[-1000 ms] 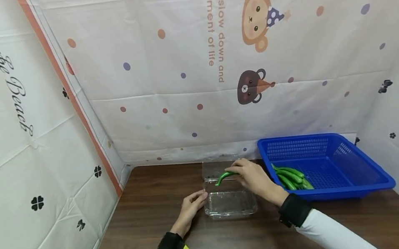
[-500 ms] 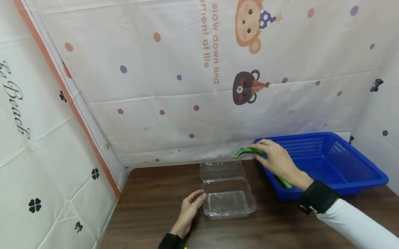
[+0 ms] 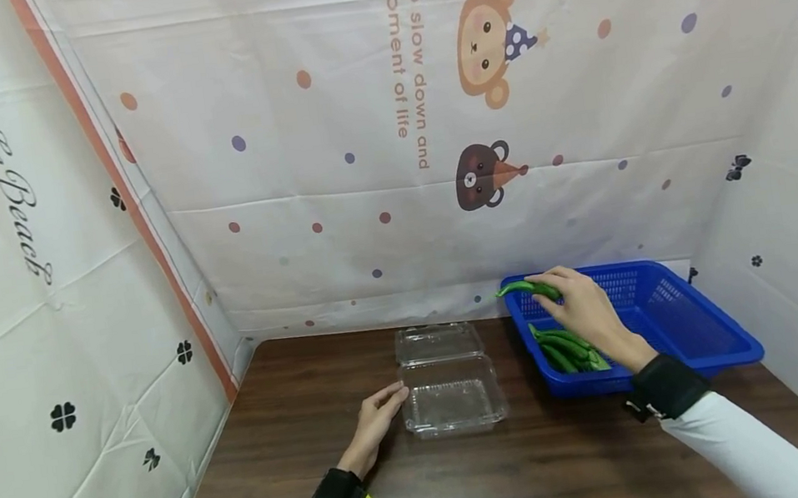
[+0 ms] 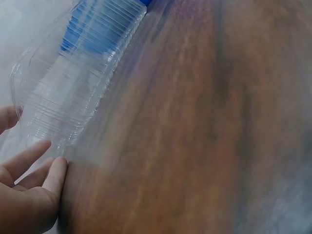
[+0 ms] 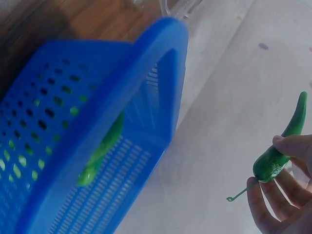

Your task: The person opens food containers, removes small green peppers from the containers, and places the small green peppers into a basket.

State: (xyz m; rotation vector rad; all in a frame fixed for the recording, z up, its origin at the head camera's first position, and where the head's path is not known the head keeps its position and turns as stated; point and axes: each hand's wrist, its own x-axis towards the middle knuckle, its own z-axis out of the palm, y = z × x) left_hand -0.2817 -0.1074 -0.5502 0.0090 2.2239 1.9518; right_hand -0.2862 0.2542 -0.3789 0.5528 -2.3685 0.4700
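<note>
My right hand (image 3: 589,312) pinches a green chili pepper (image 3: 529,289) over the left part of a blue plastic basket (image 3: 687,369). In the right wrist view the thumb and fingers hold the chili pepper (image 5: 268,163) near its thick stem end, its thin stem poking out. Several more green chili peppers (image 3: 567,351) lie below, inside the basket. A transparent plastic clamshell box (image 3: 456,425) stands with its lid (image 3: 438,343) folded back toward the wall. At its left edge are the fingertips of my left hand (image 3: 373,425); the left wrist view shows loosely extended fingers (image 4: 31,161) beside the box.
Everything stands on a dark brown wooden table (image 3: 295,380). White printed cloth (image 3: 354,196) hangs behind it and on both sides. A strip of bare tabletop separates the box from the basket.
My right hand has carried the chili pepper rightward, from over the clear box to over the basket. The left hand stays at the box's edge. The head view has shifted slightly.
</note>
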